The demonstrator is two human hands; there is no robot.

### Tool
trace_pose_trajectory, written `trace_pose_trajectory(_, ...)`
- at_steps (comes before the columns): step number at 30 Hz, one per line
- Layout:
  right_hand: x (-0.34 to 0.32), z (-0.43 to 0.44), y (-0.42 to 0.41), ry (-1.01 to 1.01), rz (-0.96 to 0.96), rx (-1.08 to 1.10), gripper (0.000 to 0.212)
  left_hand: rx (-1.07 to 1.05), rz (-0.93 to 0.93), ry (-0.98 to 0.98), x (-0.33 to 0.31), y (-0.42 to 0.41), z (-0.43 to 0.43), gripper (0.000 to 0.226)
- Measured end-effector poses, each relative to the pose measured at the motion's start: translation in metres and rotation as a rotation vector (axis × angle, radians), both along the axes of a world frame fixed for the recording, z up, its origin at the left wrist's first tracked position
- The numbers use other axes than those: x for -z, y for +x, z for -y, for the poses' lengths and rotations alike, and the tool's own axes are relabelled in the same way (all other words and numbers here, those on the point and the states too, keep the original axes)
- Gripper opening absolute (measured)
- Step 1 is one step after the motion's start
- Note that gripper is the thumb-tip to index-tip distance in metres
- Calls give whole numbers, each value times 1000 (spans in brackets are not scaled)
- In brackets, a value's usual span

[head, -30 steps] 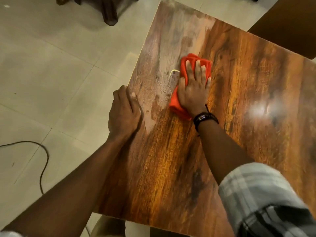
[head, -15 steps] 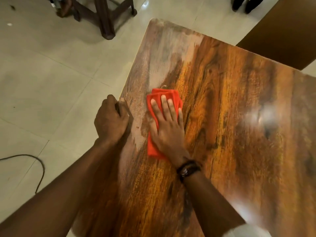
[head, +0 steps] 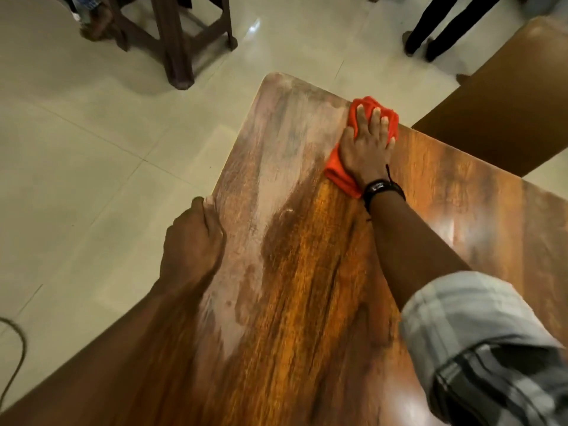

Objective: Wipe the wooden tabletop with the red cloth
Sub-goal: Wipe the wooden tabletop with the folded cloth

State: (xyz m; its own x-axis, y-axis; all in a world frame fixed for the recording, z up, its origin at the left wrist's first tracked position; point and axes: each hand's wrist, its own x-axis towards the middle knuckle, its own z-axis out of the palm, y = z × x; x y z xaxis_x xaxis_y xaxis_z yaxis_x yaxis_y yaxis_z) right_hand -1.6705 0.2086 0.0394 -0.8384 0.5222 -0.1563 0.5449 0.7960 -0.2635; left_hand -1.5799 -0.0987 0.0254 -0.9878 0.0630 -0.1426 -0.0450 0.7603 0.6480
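Note:
The wooden tabletop fills the lower right of the head view, dark and glossy in the middle, pale and dusty along its left strip. The red cloth lies at the table's far edge. My right hand presses flat on it, fingers spread, a black band on the wrist. My left hand grips the table's left edge, fingers curled over it.
A second brown tabletop stands just past the far edge at the right. A dark wooden stool is on the tiled floor at the upper left. Someone's legs stand at the top right. A cable curves over the floor at the lower left.
My right hand has swept the red cloth from near the left edge up and to the right, to the table's far edge. My left hand has stayed on the left edge.

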Motion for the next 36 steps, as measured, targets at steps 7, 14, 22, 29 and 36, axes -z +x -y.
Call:
trace_pose_trajectory(7, 4, 100, -95, 22, -21, -189, 58, -24, -16, -2, 5, -1, -1, 42)
trace_pose_trajectory(14, 1, 140, -59, 14, -74, -540, 56, -19, -8, -2, 4, -1, 2, 45)
trace_pose_trajectory(22, 0, 53, -32, 15, -59, -240, 57, -17, 16, 16, 5, -6, 1, 43)
trace_pose_trajectory(29, 9, 104, -2, 33, -64, -396, 56, -53, -42, 61, 7, -2, 3, 44)
trace_pose_trajectory(36, 3, 221, 168, -33, -110, -809, 59, -372, -247, 545, -1, 5, 21, 52)
